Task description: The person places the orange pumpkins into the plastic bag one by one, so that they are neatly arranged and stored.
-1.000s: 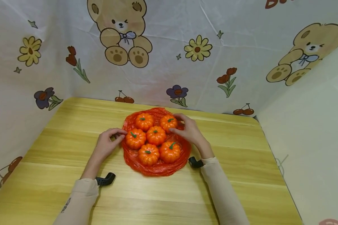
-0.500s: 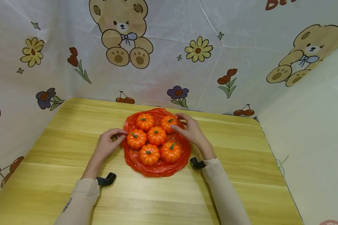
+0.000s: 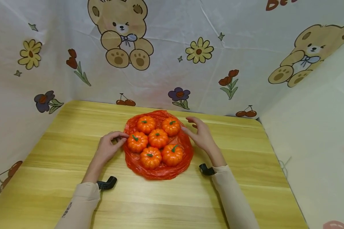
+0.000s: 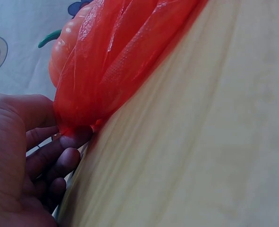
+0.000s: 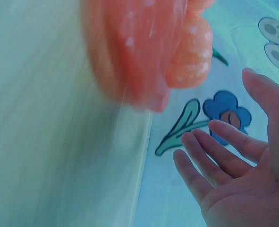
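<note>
A red plastic bag (image 3: 149, 173) lies with its edges rolled down around several small orange pumpkins (image 3: 159, 138) with green stems. At the bag's left side, my left hand (image 3: 109, 146) pinches its edge between thumb and fingers; the left wrist view shows the fingertips (image 4: 77, 138) right under the thin red film. My right hand (image 3: 202, 135) holds nothing and hovers just off the bag's right side, fingers spread. In the right wrist view, a gap separates that hand (image 5: 243, 165) from the blurred bag (image 5: 144, 56) and a pumpkin (image 5: 193, 52).
Everything stands on a yellow wood-grain table (image 3: 157, 203). A white cloth (image 3: 160, 76) printed with bears and flowers hangs behind the table's far edge and along the sides. Black curved devices (image 3: 107, 183) are worn at both wrists.
My right hand has let go of the right rear pumpkin and bag edge and drawn away to the right, its fingers opening. The left hand stays at the bag's left edge.
</note>
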The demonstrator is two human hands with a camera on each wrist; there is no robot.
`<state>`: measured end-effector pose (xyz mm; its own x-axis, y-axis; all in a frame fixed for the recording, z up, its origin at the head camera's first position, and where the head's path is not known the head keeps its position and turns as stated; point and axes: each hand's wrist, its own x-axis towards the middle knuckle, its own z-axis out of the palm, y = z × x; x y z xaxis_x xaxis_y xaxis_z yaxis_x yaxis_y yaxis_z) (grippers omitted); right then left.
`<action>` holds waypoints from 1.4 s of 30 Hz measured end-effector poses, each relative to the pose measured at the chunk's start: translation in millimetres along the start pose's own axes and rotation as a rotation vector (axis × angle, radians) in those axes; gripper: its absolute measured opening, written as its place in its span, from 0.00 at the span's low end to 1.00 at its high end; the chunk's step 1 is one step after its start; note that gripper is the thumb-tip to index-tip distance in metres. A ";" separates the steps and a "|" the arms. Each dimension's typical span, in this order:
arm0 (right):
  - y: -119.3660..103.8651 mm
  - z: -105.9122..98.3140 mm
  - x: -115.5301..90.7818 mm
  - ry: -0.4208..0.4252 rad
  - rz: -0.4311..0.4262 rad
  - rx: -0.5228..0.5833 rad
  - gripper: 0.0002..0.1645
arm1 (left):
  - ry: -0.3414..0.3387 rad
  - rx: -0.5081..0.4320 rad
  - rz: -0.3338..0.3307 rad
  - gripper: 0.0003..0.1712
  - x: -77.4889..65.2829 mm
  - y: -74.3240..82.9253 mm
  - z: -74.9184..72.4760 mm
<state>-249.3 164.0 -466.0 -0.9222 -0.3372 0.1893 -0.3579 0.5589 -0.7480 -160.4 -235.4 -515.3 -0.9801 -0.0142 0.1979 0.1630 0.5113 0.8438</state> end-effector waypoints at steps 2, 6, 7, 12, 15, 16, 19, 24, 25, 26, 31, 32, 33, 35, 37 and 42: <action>4.8 -4.3 -4.6 0.020 0.004 -0.012 0.34 | 0.001 0.007 0.000 0.06 0.3 -0.1 -0.2; 12.4 -13.3 -13.6 0.048 0.005 -0.023 0.33 | 0.001 0.009 -0.002 0.07 0.1 0.4 -0.6; 13.9 -15.5 -15.8 0.050 0.008 -0.028 0.33 | 0.002 0.010 -0.002 0.07 0.0 0.5 -0.7; 20.9 -27.2 -28.8 0.052 0.035 -0.063 0.33 | 0.004 0.002 0.000 0.07 -0.8 1.0 -0.2; 25.4 -34.5 -38.1 0.059 0.042 -0.081 0.33 | 0.005 0.001 0.001 0.07 -1.6 -0.2 -0.4; 27.1 -37.2 -41.4 0.065 0.039 -0.086 0.33 | 0.006 0.003 0.001 0.07 -1.9 -0.3 -0.6; 32.8 -47.0 -52.0 0.082 0.038 -0.106 0.33 | 0.007 0.006 0.004 0.07 -2.5 -0.8 -1.0; 44.8 -63.1 -72.3 0.127 0.031 -0.152 0.31 | 0.011 0.001 0.016 0.07 -2.6 -0.6 -0.7; 47.5 -65.3 -76.4 0.135 0.028 -0.162 0.31 | 0.013 0.002 0.019 0.07 -2.3 -0.7 -0.5; 50.7 -67.0 -80.4 0.142 0.025 -0.172 0.30 | 0.014 0.004 0.022 0.07 -2.1 -0.6 -0.4; 61.2 -73.0 -95.0 0.146 0.023 -0.205 0.30 | 0.011 0.008 0.019 0.07 -1.5 1.0 -0.2; 62.1 -73.9 -96.5 0.145 0.024 -0.208 0.30 | 0.011 0.009 0.017 0.07 -1.6 1.5 -0.1; 62.6 -74.7 -97.5 0.145 0.024 -0.209 0.30 | 0.010 0.010 0.015 0.07 -1.7 1.9 0.0; 62.4 -76.0 -98.3 0.146 0.026 -0.213 0.30 | 0.009 0.010 0.012 0.07 -1.9 2.3 0.2; 61.3 -77.0 -98.3 0.146 0.016 -0.213 0.30 | 0.010 0.010 0.007 0.07 -2.1 2.4 0.3; 57.5 -78.8 -99.6 0.156 -0.010 -0.219 0.30 | 0.007 0.016 -0.002 0.07 -2.6 1.5 0.5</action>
<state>-189.6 289.4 -477.7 -0.9239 -0.2323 0.3039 -0.3744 0.7125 -0.5934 -157.7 -234.3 -514.8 -0.9796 -0.0213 0.1998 0.1591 0.5252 0.8360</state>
